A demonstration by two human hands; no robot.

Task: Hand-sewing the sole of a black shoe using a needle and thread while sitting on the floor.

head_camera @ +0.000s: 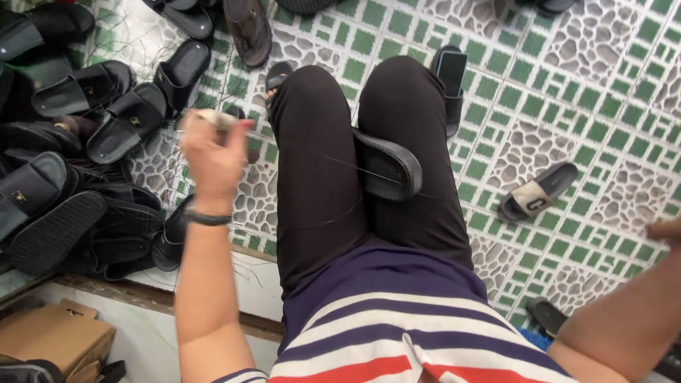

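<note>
A striped shirt [397, 333] is seen nearest, above black trousers [319, 177]. A cardboard box [53, 340] is set at lower left. The left hand [213, 152] is raised and closed around a pale tool handle [213, 117]; a thin thread [319, 159] is drawn from it to a black slipper [386, 167] clamped between the knees. The right hand [667, 228] is cut off by the frame edge; its state cannot be told. Black slippers are heaped [85, 156] at left on the green tiled floor [567, 92]. A lone slipper [537, 193] lies at right.

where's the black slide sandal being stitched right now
The black slide sandal is wedged between the person's knees, centre of the head view, right of the raised left hand.
</note>
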